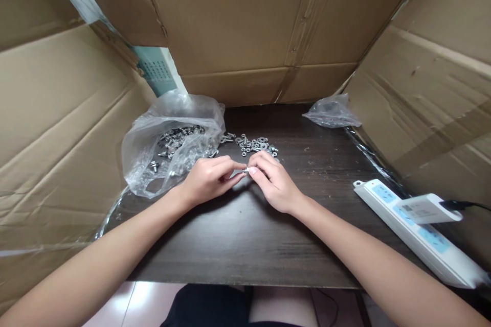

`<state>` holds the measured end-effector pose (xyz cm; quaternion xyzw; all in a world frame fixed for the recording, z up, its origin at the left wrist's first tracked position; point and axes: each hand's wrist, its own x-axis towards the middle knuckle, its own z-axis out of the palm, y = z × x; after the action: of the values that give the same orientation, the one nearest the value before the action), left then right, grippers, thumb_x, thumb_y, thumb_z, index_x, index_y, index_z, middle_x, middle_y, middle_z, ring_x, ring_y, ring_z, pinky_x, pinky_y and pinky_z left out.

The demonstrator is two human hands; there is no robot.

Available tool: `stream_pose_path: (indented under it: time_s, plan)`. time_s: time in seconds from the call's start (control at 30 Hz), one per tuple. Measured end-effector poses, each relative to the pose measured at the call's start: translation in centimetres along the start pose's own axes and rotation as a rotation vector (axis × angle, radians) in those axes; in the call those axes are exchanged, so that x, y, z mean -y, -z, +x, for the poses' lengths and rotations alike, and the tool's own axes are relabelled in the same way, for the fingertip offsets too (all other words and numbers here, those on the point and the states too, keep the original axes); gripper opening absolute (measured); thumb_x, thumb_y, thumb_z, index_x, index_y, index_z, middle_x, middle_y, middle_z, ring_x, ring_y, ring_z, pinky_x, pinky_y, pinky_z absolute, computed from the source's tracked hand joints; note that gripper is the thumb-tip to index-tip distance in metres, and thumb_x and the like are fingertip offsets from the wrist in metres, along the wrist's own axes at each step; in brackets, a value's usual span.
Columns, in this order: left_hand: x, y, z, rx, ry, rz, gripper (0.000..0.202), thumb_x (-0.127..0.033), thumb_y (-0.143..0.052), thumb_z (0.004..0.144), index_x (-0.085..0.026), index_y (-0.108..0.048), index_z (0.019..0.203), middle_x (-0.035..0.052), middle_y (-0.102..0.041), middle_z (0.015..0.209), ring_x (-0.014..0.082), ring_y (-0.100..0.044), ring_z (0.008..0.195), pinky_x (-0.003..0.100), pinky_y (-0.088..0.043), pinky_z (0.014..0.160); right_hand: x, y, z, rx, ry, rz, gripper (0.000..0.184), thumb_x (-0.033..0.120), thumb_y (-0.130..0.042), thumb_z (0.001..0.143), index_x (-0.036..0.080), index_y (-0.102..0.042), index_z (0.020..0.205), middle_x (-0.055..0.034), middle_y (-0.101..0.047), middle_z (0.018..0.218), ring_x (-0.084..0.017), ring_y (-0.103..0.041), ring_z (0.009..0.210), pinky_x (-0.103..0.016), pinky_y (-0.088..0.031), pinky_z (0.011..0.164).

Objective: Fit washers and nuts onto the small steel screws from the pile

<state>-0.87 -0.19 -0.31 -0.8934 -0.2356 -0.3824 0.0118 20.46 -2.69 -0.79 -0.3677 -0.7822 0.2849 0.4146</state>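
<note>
My left hand (210,179) and my right hand (273,182) meet fingertip to fingertip over the dark wooden table (245,245). Both pinch one small metal fastener (246,169), a bolt or a nut, too small to tell which. Just beyond the fingers lies a loose heap of bolts, nuts and washers (253,145). To the left a crumpled clear plastic bag (169,143) holds many more metal fasteners.
Brown cardboard walls (249,25) close in the table on the left, back and right. A smaller clear bag (333,112) lies at the back right. A white power strip (418,230) with a plugged adapter runs along the right edge.
</note>
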Motion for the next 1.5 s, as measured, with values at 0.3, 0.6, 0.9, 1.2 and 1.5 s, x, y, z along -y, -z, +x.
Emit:
stream_pose_path:
  time_s: [0.3, 0.6, 0.9, 1.2, 1.5]
  plan:
    - [-0.10, -0.18, -0.13, -0.002, -0.018, -0.006, 0.016, -0.028, -0.062, 0.100, -0.016, -0.071, 0.101, -0.0052, -0.055, 0.061, 0.0068, -0.050, 0.051, 0.019, -0.038, 0.051, -0.01, 0.05, 0.07, 0.003, 0.044, 0.005, 0.026, 0.023, -0.043, 0.103, 0.021, -0.051, 0.078, -0.0067, -0.055, 0.095, -0.020, -0.056, 0.089, -0.037, -0.048, 0.082]
    - [-0.05, 0.17, 0.13, -0.020, -0.027, -0.010, 0.016, -0.027, -0.060, 0.101, -0.015, -0.071, 0.102, -0.0058, -0.053, 0.060, 0.0069, -0.049, 0.051, 0.019, -0.038, 0.051, 0.16, 0.18, 0.01, 0.000, 0.009, 0.015, 0.013, 0.024, -0.047, 0.101, 0.021, -0.053, 0.089, -0.0061, -0.055, 0.097, -0.020, -0.054, 0.087, -0.036, -0.046, 0.078]
    - [-0.17, 0.06, 0.20, -0.012, -0.042, -0.011, 0.015, -0.027, -0.061, 0.100, -0.015, -0.070, 0.101, -0.0059, -0.054, 0.060, 0.0066, -0.049, 0.050, 0.018, -0.038, 0.051, 0.15, 0.13, 0.14, 0.028, 0.029, 0.035, 0.027, 0.024, -0.041, 0.104, 0.021, -0.051, 0.079, -0.0070, -0.055, 0.095, -0.020, -0.056, 0.091, -0.039, -0.047, 0.086]
    - [0.06, 0.26, 0.18, -0.013, -0.021, -0.014, 0.013, -0.025, -0.063, 0.099, -0.014, -0.071, 0.101, -0.0059, -0.052, 0.061, 0.0069, -0.048, 0.052, 0.018, -0.038, 0.052, 0.31, 0.16, 0.02, -0.001, -0.007, 0.018, 0.012, 0.024, -0.048, 0.100, 0.021, -0.052, 0.089, -0.0061, -0.055, 0.097, -0.020, -0.054, 0.086, -0.036, -0.046, 0.077]
    - [-0.01, 0.24, 0.21, -0.003, -0.023, -0.004, 0.015, -0.027, -0.061, 0.100, -0.015, -0.070, 0.101, -0.0055, -0.053, 0.061, 0.0067, -0.049, 0.052, 0.018, -0.039, 0.052, 0.23, 0.14, 0.07, -0.003, 0.008, 0.009, 0.020, 0.023, -0.045, 0.101, 0.022, -0.051, 0.082, -0.0058, -0.054, 0.093, -0.021, -0.055, 0.089, -0.037, -0.047, 0.079]
